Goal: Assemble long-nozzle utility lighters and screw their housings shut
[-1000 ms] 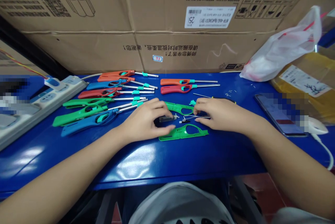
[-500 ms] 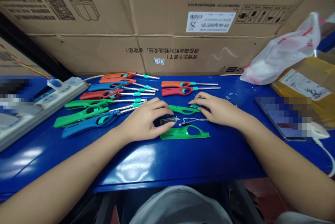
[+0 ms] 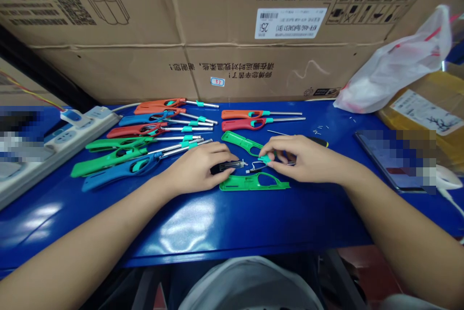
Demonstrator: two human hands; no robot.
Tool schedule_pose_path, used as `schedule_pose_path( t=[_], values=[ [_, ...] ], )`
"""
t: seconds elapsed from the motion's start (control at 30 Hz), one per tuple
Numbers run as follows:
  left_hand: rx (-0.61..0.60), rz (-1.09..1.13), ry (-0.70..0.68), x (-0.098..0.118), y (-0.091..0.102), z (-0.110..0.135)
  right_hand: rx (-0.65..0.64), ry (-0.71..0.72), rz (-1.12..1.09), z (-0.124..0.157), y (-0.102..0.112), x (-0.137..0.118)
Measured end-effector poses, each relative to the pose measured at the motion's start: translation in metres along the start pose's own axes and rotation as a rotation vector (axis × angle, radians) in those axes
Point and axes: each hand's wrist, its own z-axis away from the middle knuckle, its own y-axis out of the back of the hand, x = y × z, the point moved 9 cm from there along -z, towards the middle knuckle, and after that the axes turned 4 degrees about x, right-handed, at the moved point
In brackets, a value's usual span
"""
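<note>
My left hand [image 3: 203,167] is closed, thumb and fingers around a small dark, see-through fuel tank [image 3: 235,165] with a whitish tip. My right hand [image 3: 302,157] pinches a teal trigger piece [image 3: 265,158] between thumb and fingertips. Beneath it lies a thin white wire [image 3: 253,166], leading to a dark part partly hidden by the right fingers. One green lighter shell half [image 3: 241,140] lies slanted beyond the hands, its right end behind my right fingers. The other green shell half [image 3: 250,183], hollow side up, lies nearer me.
Several assembled lighters [image 3: 130,131] in orange, blue, red and green lie at left. Two more lighters [image 3: 241,123] lie behind the shells. A screwdriver [image 3: 319,142], tiny screws [image 3: 317,131] and a phone [image 3: 389,162] are at right. A power strip [image 3: 68,138] borders the left side.
My right hand has drawn the teal trigger piece slightly left and toward me. The farther green shell half has turned and shifted left. My left fingers have closed on the fuel tank.
</note>
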Motion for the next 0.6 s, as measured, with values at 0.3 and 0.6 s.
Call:
schedule_pose_path(
  t=[0.3,0.6],
  values=[
    [0.053,-0.035,-0.015,0.011,0.006,-0.001,-0.003,-0.078,0.237,0.0,-0.004,0.012],
    [-0.099,-0.117,-0.093,0.034,-0.014,0.003,-0.136,-0.035,0.336,0.007,-0.016,0.004]
  ],
)
